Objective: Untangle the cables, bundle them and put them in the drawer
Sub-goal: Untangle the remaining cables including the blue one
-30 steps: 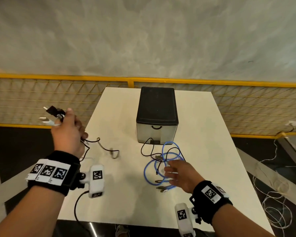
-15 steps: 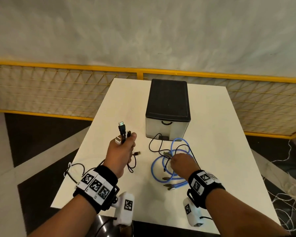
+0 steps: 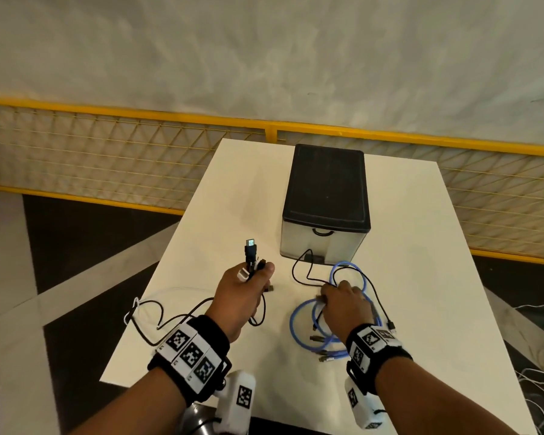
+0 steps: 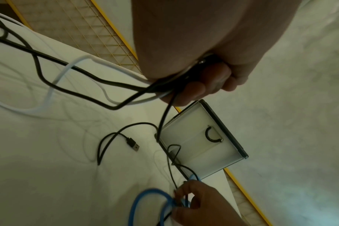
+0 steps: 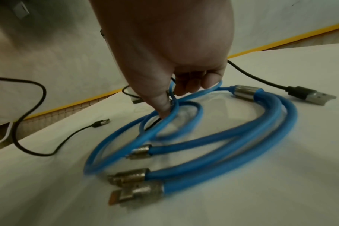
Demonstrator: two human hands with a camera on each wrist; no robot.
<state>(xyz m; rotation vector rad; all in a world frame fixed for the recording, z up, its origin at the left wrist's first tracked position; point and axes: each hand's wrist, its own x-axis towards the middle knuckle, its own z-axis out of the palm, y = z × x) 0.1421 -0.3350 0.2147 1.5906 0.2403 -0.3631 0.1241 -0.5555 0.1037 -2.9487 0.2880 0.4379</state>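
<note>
Left hand [image 3: 245,296] near the desk's [image 3: 421,277] left edge, fingers curled round black and white cables [image 4: 71,76]. Right hand [image 3: 347,304] mid-desk, fingers pinching the blue cable [image 5: 213,137], before the shut drawer [image 3: 322,243].

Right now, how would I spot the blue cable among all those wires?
Find the black-topped drawer box on the white table. In front of its drawer lies a coil under the right hand: the blue cable. It is thick and bright blue with several metal plugs; its neighbours are thin and black.
</note>
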